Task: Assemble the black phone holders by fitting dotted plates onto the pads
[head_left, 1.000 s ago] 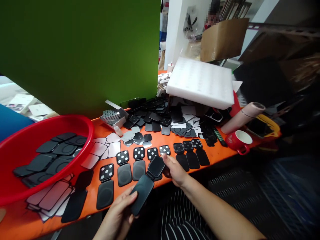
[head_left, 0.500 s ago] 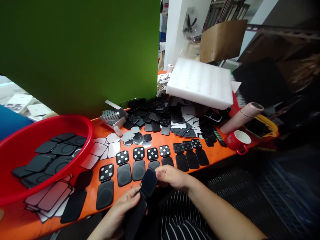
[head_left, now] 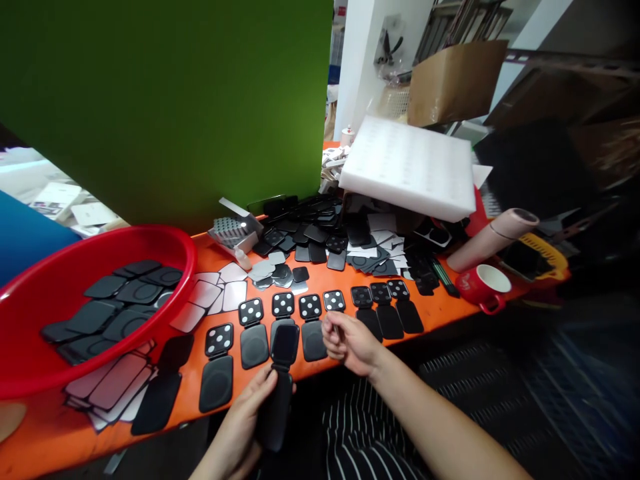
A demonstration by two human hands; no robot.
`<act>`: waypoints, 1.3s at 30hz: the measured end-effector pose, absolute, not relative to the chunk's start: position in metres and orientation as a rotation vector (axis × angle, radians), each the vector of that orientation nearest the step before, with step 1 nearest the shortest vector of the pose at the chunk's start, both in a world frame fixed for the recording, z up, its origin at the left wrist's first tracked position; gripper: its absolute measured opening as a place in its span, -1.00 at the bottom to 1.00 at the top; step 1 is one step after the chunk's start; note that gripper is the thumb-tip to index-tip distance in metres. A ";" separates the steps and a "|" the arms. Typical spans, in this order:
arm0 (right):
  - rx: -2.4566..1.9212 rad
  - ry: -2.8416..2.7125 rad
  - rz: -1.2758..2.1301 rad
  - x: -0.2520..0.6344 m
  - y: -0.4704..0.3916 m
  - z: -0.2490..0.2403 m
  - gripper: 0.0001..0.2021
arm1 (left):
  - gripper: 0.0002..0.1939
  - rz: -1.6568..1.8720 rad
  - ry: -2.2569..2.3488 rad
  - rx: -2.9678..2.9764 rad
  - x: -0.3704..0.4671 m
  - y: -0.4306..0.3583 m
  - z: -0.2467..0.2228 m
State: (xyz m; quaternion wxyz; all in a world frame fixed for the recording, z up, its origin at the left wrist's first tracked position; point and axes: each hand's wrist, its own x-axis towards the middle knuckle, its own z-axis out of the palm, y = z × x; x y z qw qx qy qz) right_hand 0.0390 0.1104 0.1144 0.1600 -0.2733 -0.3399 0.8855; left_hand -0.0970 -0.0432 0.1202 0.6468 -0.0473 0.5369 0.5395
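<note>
Left hand: the left hand is closed around the lower half of a black folding holder, at the near edge of the table.
Holder: it is long and thin. Its long side runs away from the person, and its top flap pokes up over the row of black pieces.
Right hand: the right hand is just to the right of the holder's top. Its fingers are curled and pinched by one black piece in the row. I cannot tell if they hold something small.
Which hand is nearer: the left hand has the holder; the right hand is close beside it but not touching.
Table: the orange table has a row of black pieces with white dots, and a big pile of black parts behind.
Around: a red bowl with dark pads sits at the left, a red cup at the right, a white foam block and a green board at the back.
</note>
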 end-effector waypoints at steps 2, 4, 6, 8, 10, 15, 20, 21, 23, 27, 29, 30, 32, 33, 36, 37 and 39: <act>-0.903 -1.321 2.345 0.040 0.112 0.113 -0.73 | -0.61 1.211 1.336 0.062 -0.100 -0.040 0.121; -0.952 -1.641 2.099 0.039 0.110 0.112 -0.71 | -0.58 1.214 1.457 0.186 -0.101 -0.037 0.119; -0.967 -1.839 1.921 0.037 0.108 0.111 -0.73 | -0.59 1.218 1.527 0.275 -0.101 -0.035 0.117; -0.988 -1.926 1.862 0.034 0.107 0.109 -0.76 | -0.61 1.191 1.511 0.317 -0.099 -0.034 0.114; -1.006 -1.968 1.851 0.033 0.106 0.108 -0.78 | -0.62 1.169 1.463 0.338 -0.098 -0.035 0.113; -1.000 -2.070 1.726 0.034 0.101 0.110 -0.82 | -0.62 1.187 1.458 0.387 -0.097 -0.035 0.109; -0.934 -2.117 1.645 0.033 0.096 0.117 -0.78 | -0.62 1.178 1.496 0.406 -0.099 -0.037 0.105; -0.922 -2.102 1.671 0.033 0.097 0.117 -0.77 | -0.62 1.186 1.502 0.427 -0.099 -0.038 0.105; -0.900 -2.053 1.742 0.032 0.099 0.116 -0.75 | -0.62 1.204 1.505 0.483 -0.099 -0.040 0.106; -0.907 -1.910 1.903 0.029 0.102 0.110 -0.69 | -0.62 1.223 1.546 0.581 -0.095 -0.041 0.111; -0.920 -1.856 1.969 0.026 0.101 0.108 -0.68 | -0.63 1.228 1.575 0.609 -0.094 -0.042 0.112; -0.922 -1.846 1.997 0.024 0.101 0.107 -0.68 | -0.63 1.226 1.584 0.620 -0.095 -0.044 0.111; -0.923 -1.863 2.034 0.021 0.099 0.106 -0.70 | -0.62 1.218 1.623 0.613 -0.106 -0.052 0.107; -0.930 -1.888 2.036 0.020 0.098 0.105 -0.72 | -0.61 1.221 1.676 0.578 -0.116 -0.059 0.105; -0.980 -2.013 1.940 0.020 0.098 0.100 -0.76 | -0.50 1.224 2.001 0.390 -0.166 -0.087 0.095; -0.992 -2.066 1.884 0.021 0.098 0.098 -0.76 | -0.47 1.191 2.134 0.366 -0.187 -0.097 0.091; -1.012 -2.159 1.786 0.025 0.100 0.093 -0.75 | -0.40 1.129 2.306 0.398 -0.226 -0.114 0.083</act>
